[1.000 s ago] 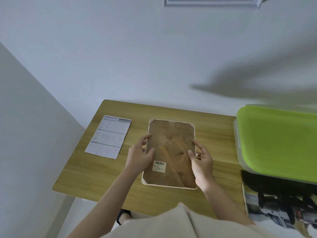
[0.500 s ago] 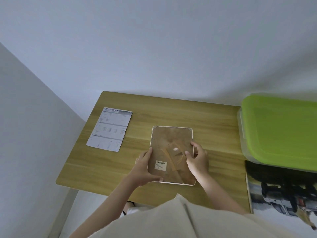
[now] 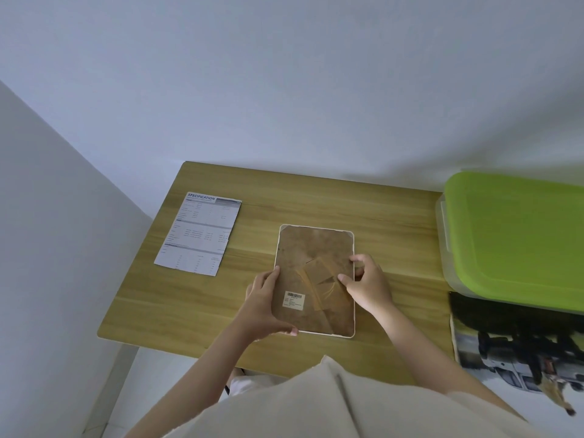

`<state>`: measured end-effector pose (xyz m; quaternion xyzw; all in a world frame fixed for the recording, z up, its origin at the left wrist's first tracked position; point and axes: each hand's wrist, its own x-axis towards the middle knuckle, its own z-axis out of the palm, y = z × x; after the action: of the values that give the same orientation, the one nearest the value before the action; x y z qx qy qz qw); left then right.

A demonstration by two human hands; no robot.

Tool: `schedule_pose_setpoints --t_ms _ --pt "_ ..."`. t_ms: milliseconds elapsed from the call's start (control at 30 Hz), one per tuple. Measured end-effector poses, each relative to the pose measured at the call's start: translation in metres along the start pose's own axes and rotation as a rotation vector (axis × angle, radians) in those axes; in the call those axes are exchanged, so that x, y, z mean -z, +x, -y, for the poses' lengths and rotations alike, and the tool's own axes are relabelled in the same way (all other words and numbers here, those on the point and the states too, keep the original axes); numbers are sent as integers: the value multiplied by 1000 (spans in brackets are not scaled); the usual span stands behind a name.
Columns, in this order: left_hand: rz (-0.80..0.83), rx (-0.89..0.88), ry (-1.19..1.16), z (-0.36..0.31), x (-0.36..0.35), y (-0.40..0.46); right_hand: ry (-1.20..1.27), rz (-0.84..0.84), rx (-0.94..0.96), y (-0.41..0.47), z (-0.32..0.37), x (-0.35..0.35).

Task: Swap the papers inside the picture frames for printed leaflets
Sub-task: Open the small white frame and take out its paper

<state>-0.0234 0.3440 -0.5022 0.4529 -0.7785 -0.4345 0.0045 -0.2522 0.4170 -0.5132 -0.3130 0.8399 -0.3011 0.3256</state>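
You had the picture frame [image 3: 316, 279] face-down mid-frame, left hand [image 3: 264, 306] gripping its lower-left edge and right hand [image 3: 368, 284] pinching the right edge.

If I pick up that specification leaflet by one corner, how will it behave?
The specification leaflet looks like a single thin sheet, so it would probably droop. It lies flat on the wooden table, so it may slide before a corner lifts.

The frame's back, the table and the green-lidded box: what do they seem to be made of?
Frame back: likely matte brown fibreboard, mottled and dull, with a white rim that could be plastic or painted wood. Table: wood or wood-look laminate, with straight grain lines and a soft sheen. Box: plastic, with a smooth green lid over a cloudy translucent base.
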Motion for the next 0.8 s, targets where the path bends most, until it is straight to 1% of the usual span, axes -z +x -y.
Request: schedule_pose_setpoints --t_ms 200,400,500,667,800 --pt "-1 5 10 2 -1 2 -40 110 -2 22 16 14" --pt "3 -11 34 3 -1 1 -251 109 -13 44 41 16" --pt "-1 -48 73 2 -1 0 -292 107 -2 49 50 16" --pt "-12 -75 127 0 -2 -1 -252 148 -4 59 54 22" --pt "-21 -75 141 0 -2 -2 -137 163 -13 53 57 29"
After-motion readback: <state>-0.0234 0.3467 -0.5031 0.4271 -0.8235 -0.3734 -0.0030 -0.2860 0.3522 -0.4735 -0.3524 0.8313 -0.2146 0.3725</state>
